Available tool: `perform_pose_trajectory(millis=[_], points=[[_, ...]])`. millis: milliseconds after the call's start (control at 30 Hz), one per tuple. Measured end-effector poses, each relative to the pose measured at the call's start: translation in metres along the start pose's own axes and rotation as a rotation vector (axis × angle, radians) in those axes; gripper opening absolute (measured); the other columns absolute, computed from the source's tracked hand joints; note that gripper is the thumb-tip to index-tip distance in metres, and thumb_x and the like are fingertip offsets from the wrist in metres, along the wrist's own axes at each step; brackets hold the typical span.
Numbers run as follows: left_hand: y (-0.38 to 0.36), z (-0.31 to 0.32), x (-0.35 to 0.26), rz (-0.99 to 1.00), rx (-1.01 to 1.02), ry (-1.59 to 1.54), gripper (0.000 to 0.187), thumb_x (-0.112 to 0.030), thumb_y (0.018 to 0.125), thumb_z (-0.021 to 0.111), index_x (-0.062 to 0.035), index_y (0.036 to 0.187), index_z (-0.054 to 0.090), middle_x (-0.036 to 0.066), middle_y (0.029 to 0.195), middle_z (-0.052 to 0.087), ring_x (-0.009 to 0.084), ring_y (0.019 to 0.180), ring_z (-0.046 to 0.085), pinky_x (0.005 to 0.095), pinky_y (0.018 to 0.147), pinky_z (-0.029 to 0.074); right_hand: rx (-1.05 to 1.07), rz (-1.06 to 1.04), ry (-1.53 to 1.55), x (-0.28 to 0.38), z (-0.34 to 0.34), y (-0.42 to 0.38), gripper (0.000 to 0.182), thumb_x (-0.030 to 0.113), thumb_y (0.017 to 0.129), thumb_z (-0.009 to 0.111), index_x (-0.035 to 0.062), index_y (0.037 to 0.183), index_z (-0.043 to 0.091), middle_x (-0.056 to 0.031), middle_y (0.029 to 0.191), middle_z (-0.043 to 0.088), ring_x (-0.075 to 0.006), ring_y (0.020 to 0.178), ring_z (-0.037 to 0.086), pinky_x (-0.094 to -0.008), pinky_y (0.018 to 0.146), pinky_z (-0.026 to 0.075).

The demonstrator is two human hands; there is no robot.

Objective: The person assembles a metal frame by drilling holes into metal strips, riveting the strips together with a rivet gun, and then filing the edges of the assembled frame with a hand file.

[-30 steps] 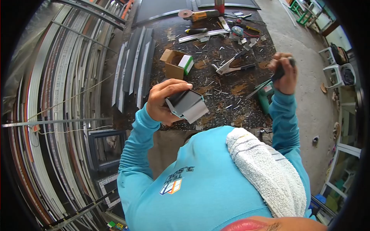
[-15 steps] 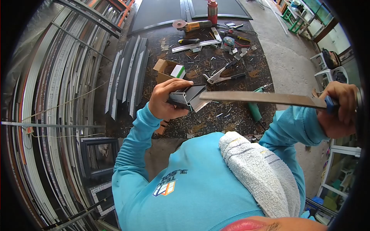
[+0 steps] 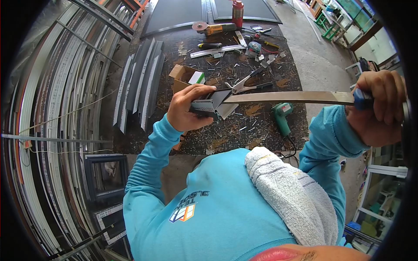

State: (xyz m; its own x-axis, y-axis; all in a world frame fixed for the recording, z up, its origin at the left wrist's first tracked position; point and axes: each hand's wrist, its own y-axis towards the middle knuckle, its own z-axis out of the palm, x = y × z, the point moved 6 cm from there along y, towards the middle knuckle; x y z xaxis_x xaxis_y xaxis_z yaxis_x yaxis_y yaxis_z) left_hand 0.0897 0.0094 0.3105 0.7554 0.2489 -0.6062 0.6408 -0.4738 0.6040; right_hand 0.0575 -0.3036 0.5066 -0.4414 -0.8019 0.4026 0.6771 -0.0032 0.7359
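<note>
My left hand [image 3: 183, 108] is wrapped round a short dark grey metal profile [image 3: 207, 105], its angled, hollow cut end facing right. In my right hand [image 3: 379, 111] is the blue handle of a long flat metal file [image 3: 291, 97]. The file reaches left across the bench, its tip at the profile's cut end; whether it touches the inside edge is hard to tell. An open cardboard box [image 3: 179, 78] lies just beyond my left hand. Pliers-like clamp handles [image 3: 257, 87] lie behind the file, and a green power drill [image 3: 282, 118] is on the near side of it.
The dark workbench [image 3: 204, 141] carries metal offcuts and shavings. Farther back are an angle grinder [image 3: 213, 28], a metal ruler [image 3: 217, 51] and a red bottle [image 3: 237, 14]. Long grey profiles [image 3: 141, 87] lie along its left side. A rack of long bars [image 3: 56, 108] stands at left.
The file has moved up in view and its tip now overlaps the profile's cut end. My right hand has risen slightly. The left hand keeps its grip, and the whole view has shifted a little.
</note>
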Motion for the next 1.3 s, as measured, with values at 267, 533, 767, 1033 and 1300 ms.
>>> perform_pose_trajectory(millis=[267,533,767,1033,1300], points=[[0.001,-0.001,0.009,0.007,-0.002,0.027,0.063,-0.01,0.05,0.074,0.0036,0.11,0.062,0.018,0.104,0.066,0.0291,0.091,0.068,0.036,0.08,0.054,0.48,0.225,0.095,-0.038,0.013,0.034,0.018,0.009,0.068,0.077,0.0131,0.065,0.06,0.005,0.062,0.059,-0.0026,0.049,0.055,-0.0141,0.046,0.05],[0.007,-0.008,0.019,0.028,-0.04,0.049,0.063,-0.011,0.049,0.072,0.0013,0.11,0.062,0.015,0.097,0.067,0.0268,0.085,0.068,0.0352,0.075,0.055,0.514,0.286,0.137,-0.048,-0.003,0.058,0.016,0.013,0.076,0.07,0.0119,0.067,0.057,0.0052,0.059,0.055,-0.0024,0.05,0.053,-0.0153,0.048,0.047],[0.013,-0.005,0.012,-0.018,-0.062,0.038,0.06,-0.008,0.054,0.074,0.0015,0.111,0.06,0.014,0.092,0.065,0.0217,0.08,0.066,0.0314,0.071,0.054,0.264,0.247,0.042,-0.039,0.006,0.045,0.015,0.007,0.082,0.058,0.0108,0.069,0.051,0.0033,0.063,0.051,-0.0062,0.057,0.052,-0.0204,0.056,0.045],[0.067,-0.026,-0.044,-0.264,0.116,-0.085,0.049,-0.012,0.065,0.075,0.003,0.108,0.056,0.013,0.082,0.064,0.0151,0.07,0.062,0.0306,0.068,0.051,0.007,0.155,0.363,-0.014,-0.158,0.145,0.028,0.019,0.098,0.046,0.0107,0.072,0.042,0.0023,0.065,0.038,-0.0089,0.056,0.037,-0.025,0.056,0.039],[0.031,-0.178,-0.037,-0.575,-0.226,0.377,0.035,-0.025,0.08,0.072,-0.0034,0.106,0.065,0.01,0.093,0.067,0.0159,0.075,0.064,0.0289,0.068,0.05,-0.253,0.079,-0.426,-0.03,-0.193,0.081,0.017,0.024,0.092,0.053,0.0075,0.087,0.05,0.0007,0.063,0.043,-0.0104,0.055,0.042,-0.0264,0.049,0.035]])
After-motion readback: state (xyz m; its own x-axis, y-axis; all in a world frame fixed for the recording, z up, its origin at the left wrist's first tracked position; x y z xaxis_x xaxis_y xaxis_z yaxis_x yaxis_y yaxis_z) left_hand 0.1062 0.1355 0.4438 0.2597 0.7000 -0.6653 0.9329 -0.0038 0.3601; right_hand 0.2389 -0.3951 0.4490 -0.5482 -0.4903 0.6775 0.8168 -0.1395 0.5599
